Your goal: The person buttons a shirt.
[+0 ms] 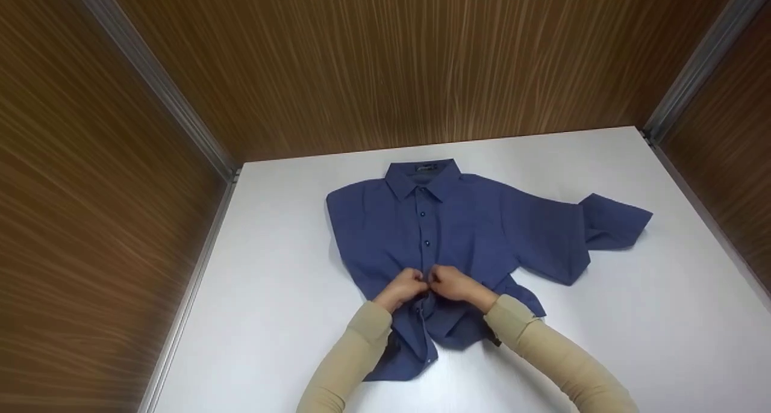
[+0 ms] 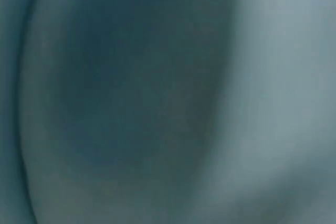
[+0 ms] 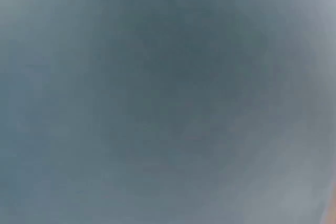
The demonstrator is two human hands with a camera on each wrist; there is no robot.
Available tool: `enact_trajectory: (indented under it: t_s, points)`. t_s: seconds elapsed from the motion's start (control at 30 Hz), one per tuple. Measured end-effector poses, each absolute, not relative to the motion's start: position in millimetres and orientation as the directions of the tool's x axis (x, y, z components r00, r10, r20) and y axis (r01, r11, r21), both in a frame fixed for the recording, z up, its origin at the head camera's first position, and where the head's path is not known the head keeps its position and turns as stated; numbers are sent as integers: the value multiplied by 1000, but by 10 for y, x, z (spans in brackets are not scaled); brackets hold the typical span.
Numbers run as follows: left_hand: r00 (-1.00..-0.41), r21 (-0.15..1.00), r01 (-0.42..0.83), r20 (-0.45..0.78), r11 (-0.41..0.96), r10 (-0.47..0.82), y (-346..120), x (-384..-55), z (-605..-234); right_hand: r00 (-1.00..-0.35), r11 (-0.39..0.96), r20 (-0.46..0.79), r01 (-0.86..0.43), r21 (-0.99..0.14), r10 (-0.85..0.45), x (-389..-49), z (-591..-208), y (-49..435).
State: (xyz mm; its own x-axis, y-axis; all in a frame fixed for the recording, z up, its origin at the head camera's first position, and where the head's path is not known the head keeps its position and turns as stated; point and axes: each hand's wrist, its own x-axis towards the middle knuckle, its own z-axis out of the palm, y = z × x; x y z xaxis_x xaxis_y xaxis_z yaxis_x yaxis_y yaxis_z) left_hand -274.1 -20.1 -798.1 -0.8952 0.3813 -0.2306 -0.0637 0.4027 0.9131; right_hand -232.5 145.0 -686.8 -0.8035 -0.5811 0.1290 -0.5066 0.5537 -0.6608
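Observation:
A blue collared shirt (image 1: 464,220) lies front up on the white table, collar toward the back wall. Its upper placket shows dark buttons, and one sleeve stretches out to the right with its end folded. My left hand (image 1: 405,288) pinches the placket from the left, about halfway down the front. From the right, my right hand (image 1: 455,283) pinches the same spot, fingertips almost meeting the left ones. Below the hands the two front edges hang apart and the hem is bunched. The fingertips hide the cloth between them. Both wrist views are blurred, filled with bluish grey.
The white table (image 1: 271,250) extends around the shirt. Wood-grain panels (image 1: 385,64) stand at the back and both sides, with metal strips (image 1: 174,100) along their corners. Beige sleeves cover both forearms.

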Motion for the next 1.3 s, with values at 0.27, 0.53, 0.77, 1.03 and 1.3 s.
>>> enact_trajectory:
  t_s: [0.27, 0.53, 0.77, 1.03, 1.3]
  points:
    - [-917, 927, -112, -235, 357, 322, -226, -2923, -8222, -902, 422, 13, -215, -881, -432, -1687, -5496, 1221]
    - [-855, 940, -290, -338, 178, 393, -303, -1936, -5753, -912, 170, 38, -116, -979, -409, -1598, -5203, 1198]
    - [-818, 916, -400, -375, 38, 436, -338, -1744, -5178, -902, 42, -16, -3, -999, -431, -1723, -5361, 1238]
    - [-845, 910, -414, -389, 12, 367, -340, -1803, -5261, -949, 274, 49, -139, -952, -311, -1609, -5154, 1182]
    - [-909, 974, -160, -209, 160, 361, -322, -1714, -5130, -979, 390, 48, -124, -913, -199, -1708, -5372, 1179]
